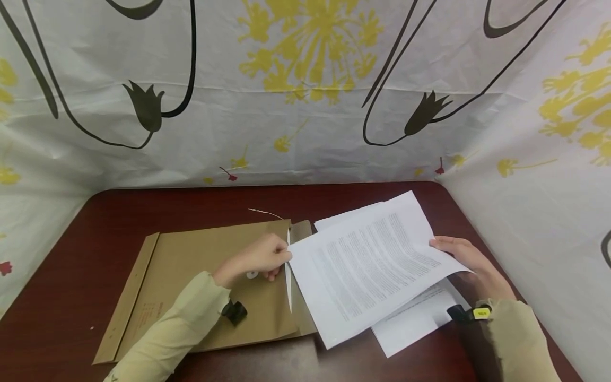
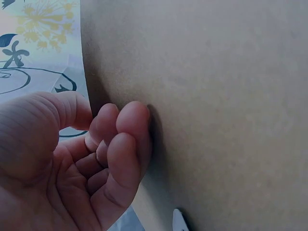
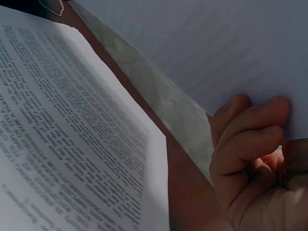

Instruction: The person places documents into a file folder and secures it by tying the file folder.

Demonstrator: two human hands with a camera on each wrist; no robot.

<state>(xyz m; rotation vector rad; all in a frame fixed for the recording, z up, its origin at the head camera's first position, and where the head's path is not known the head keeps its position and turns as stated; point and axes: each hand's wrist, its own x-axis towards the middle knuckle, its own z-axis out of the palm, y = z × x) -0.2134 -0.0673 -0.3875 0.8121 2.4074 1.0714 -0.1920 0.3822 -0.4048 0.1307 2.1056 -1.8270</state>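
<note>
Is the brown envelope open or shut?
The envelope is open: its flap spreads out to the right, partly covered by the raised sheet.

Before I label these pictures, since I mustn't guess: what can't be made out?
Wording on the held sheet, head view: too small.
Lower papers, head view: partly hidden by that sheet.
Red print on the envelope, head view: too small.
Envelope's full outline, left wrist view: frame crops it.

Matt kraft-paper envelope (image 1: 200,254), smooth paper sheets (image 1: 367,265), glossy wood-look table (image 1: 200,207)
</note>
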